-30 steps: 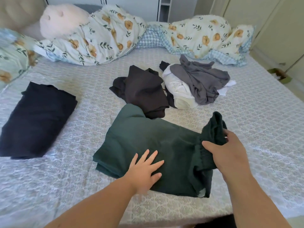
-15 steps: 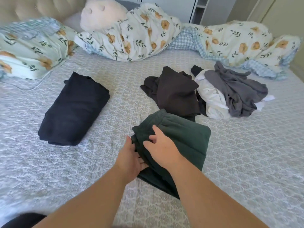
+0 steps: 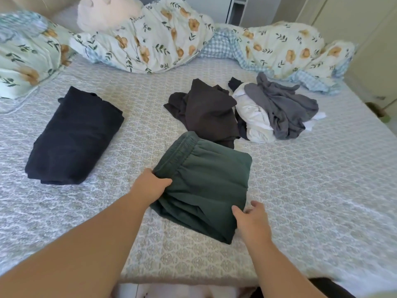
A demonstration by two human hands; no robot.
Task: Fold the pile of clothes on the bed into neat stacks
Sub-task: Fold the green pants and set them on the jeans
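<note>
Two hands on one garment. Your left hand grips the left edge of the folded dark green elastic-waist trousers, thumb on top, fingers tucked beneath and out of sight. Your right hand sits at the near right corner of the same bundle, thumb resting on the cloth, fingers loosely spread just off its edge; you cannot tell from this view whether they have any hold.

Green bundle lies on the pale patterned quilted bedspread, near the bed's front edge, waistband turned toward the upper left.

Folded navy blue garment lies flat to the left, well apart. Crumpled dark brown garment sits just behind the green bundle, touching its far edge. Beside it, to the right, a loose heap: white garment with a grey garment draped over it.

Floral duvet bunched along the head of the bed; pale pink plush toy resting against it.
</note>
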